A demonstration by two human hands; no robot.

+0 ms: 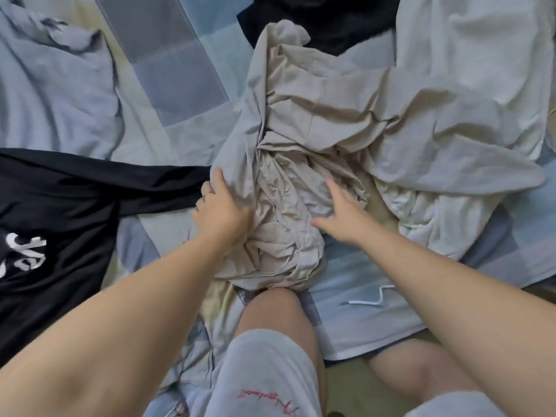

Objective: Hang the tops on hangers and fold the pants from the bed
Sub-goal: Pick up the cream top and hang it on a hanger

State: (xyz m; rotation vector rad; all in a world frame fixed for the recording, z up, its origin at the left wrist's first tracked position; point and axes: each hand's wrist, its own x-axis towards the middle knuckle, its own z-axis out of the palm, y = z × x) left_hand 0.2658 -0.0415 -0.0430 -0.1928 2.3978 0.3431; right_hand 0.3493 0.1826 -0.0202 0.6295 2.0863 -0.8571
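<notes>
By the far left corner of the bed (180, 70) a grey top (57, 94) lies rumpled, and nearer me along the left side a black top (60, 200) with white lettering is spread out. Both wait for hangers; I see none here.

My left hand (221, 210) grips the left edge of the beige pants (301, 130), fingers bent over the cloth and the thumb tucked into a fold. I take them for pants by the thin cord at the bunched end near my knee (270, 311). They sit crumpled in the middle of the bed, straight ahead of me, so both hands reach them without stretching.

My right hand (343, 212) lies flat on the heap, fingers straight and spread, holding nothing. I judge it pins the cloth while the left draws the edge out, so the legs can be found and laid straight before folding.

Past the heap, at the far edge, a dark garment (331, 22) shows in part. To the right a white garment (466, 55) runs from the far right corner down under the beige cloth. Near my right arm a white drawstring (370, 296) rests on pale blue fabric.
</notes>
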